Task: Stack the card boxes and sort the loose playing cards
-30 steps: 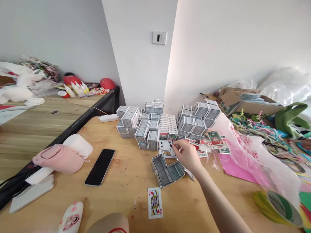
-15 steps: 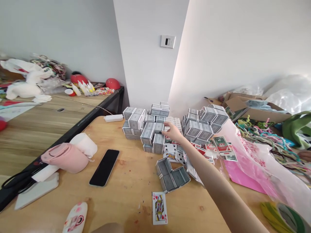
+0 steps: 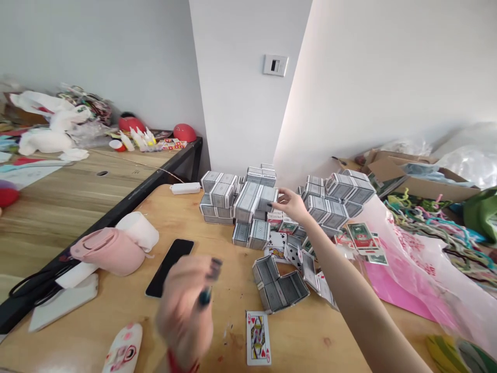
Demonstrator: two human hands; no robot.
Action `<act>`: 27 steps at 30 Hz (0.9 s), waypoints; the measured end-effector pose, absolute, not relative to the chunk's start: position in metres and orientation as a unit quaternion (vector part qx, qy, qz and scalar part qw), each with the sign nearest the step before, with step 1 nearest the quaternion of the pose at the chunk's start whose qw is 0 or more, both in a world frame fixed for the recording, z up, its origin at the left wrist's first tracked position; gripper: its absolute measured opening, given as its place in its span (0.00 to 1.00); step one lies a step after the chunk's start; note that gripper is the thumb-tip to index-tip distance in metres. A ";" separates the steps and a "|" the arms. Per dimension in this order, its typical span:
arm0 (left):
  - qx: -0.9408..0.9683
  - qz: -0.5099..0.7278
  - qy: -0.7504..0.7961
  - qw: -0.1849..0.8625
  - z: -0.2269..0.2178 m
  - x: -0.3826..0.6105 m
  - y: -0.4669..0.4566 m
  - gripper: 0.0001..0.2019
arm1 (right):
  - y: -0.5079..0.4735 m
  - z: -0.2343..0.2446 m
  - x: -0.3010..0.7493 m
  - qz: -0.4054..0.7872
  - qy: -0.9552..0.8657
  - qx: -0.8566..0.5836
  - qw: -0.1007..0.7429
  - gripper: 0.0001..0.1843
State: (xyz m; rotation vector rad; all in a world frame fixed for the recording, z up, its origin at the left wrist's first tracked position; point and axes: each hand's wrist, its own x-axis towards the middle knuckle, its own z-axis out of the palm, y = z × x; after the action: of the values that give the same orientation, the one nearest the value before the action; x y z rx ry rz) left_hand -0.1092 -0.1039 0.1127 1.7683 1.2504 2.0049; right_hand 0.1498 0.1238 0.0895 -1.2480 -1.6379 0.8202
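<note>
**Right hand clamped on a brick of card boxes at the pile; left hand blurred**

We find the right hand (image 3: 294, 203) stretched out to the far middle of the light wooden table (image 3: 116, 305). Its thumb and fingers are pinched on the right end of a grey-and-white patterned brick of card boxes (image 3: 254, 199). This brick sits tilted at the front middle of the pile of matching grey boxes (image 3: 217, 194) stacked against the wall. We cannot tell whether it rests on the boxes beneath it or hangs clear of them.

The left hand (image 3: 185, 311) is raised close to the camera, above the near part of the table. It is heavily blurred. Dark-painted fingertips show, but we cannot tell whether the hand is spread or closed.

Just behind the left hand lies a flat black phone (image 3: 170, 260). To its left a pink fabric pouch (image 3: 108, 252) touches a white paper roll (image 3: 137, 230). A queen-of-hearts playing card (image 3: 258, 338) lies face up just right of the left hand. Between that card and the pile lies an opened grey bundle of boxes (image 3: 279, 282), with loose playing cards (image 3: 289, 251) just beside it. A translucent pink plastic bag (image 3: 407, 259) lies on the right.
</note>
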 end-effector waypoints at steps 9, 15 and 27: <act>0.755 0.386 0.505 0.162 0.052 -0.057 0.001 0.32 | 0.113 0.100 0.158 0.400 -0.513 -0.469 0.597 0.23; 0.675 0.426 0.590 0.122 0.028 -0.023 0.027 0.34 | 0.099 0.092 0.158 0.386 -0.493 -0.486 0.610 0.23; 0.700 0.464 0.541 0.045 0.089 0.000 0.034 0.28 | 0.066 0.136 0.150 0.362 -0.440 -0.433 0.698 0.14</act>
State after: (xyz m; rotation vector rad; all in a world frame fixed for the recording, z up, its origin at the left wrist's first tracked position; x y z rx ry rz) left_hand -0.0003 0.0343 0.0888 2.1391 1.6518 1.4180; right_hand 0.1501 0.0661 0.1358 -0.9652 -0.9812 0.8060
